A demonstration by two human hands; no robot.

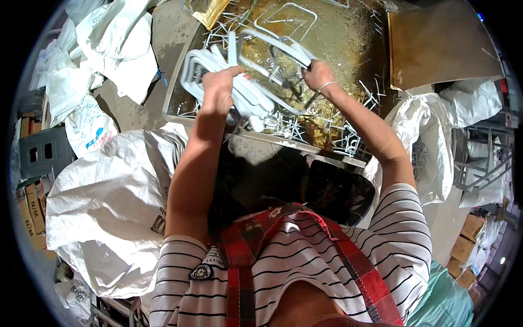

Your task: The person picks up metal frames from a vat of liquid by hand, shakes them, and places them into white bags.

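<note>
My left hand [219, 87] is closed on a stack of pale grey plastic frames [193, 73], rounded rectangles nested together, with the thumb laid over their near side. My right hand [320, 75] grips the right end of another pale frame [261, 37], which is tilted and slightly blurred. Beneath both hands is a shallow, metal-edged table or tray [343, 46] with a wet-looking, yellowish-brown surface. Short white plastic sticks [286, 128] lie scattered along its near edge. One more rounded frame [289, 19] rests farther back. My right fingertips are partly hidden.
A large white woven sack [109, 212] stands at my left, with more white sacks [122, 49] behind it. A brown board [444, 43] leans at the far right, above an open white sack [430, 136]. Cardboard boxes [467, 234] are stacked at the right rim.
</note>
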